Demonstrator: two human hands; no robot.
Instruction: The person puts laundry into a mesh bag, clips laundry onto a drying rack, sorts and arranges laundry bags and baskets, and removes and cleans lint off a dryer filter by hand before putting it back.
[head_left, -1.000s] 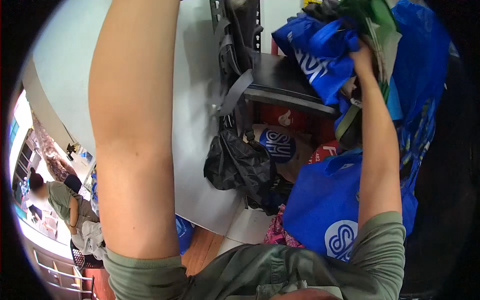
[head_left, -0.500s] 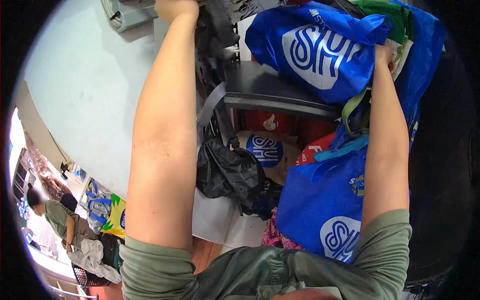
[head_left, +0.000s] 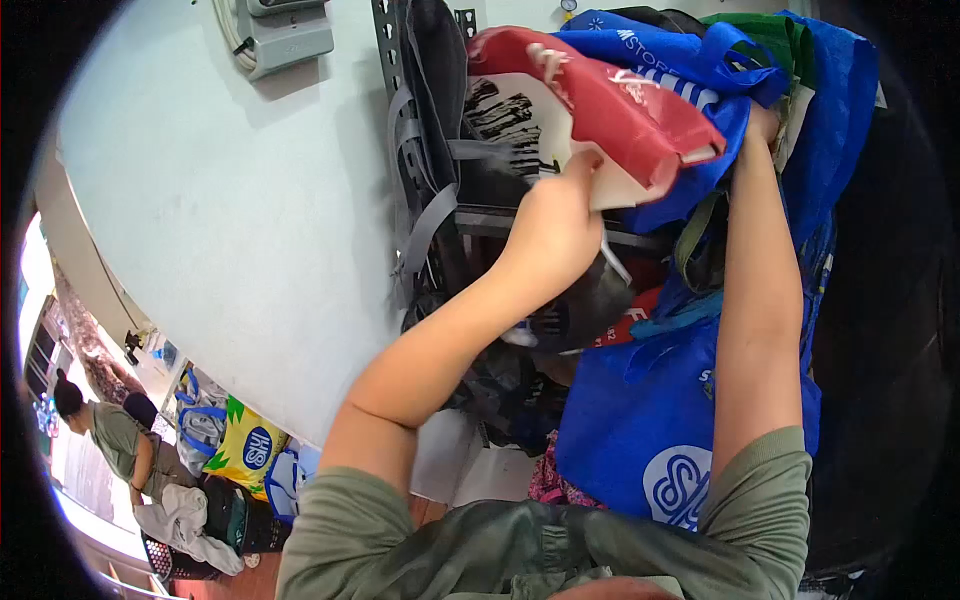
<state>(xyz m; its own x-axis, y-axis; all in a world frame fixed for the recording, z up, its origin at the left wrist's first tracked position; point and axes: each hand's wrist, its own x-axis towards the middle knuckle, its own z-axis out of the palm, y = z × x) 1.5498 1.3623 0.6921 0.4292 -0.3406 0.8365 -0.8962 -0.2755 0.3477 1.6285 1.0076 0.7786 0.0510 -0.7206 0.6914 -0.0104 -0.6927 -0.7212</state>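
My left hand (head_left: 565, 225) is closed on the lower edge of a red and white bag (head_left: 625, 105), which lies over the shelf in front of a blue bag (head_left: 735, 80). To the right, my right hand (head_left: 762, 125) is pressed in at the blue bag's side, its fingers mostly hidden among the bags. A white sheet or bag with black marks (head_left: 515, 120) shows behind the red one. Below my right forearm hangs a large blue bag (head_left: 620, 410) with a white round logo.
A metal rack post with grey straps (head_left: 428, 230) stands left of the bags. A grey box (head_left: 290, 45) is fixed on the white wall (head_left: 230, 240). Another person (head_left: 120, 440) is at the far left, near a yellow bag (head_left: 245, 448). Dark material fills the right side.
My left hand has come down from the upper left and now holds the red and white bag, which has come into view. The blue bag with the logo is partly covered.
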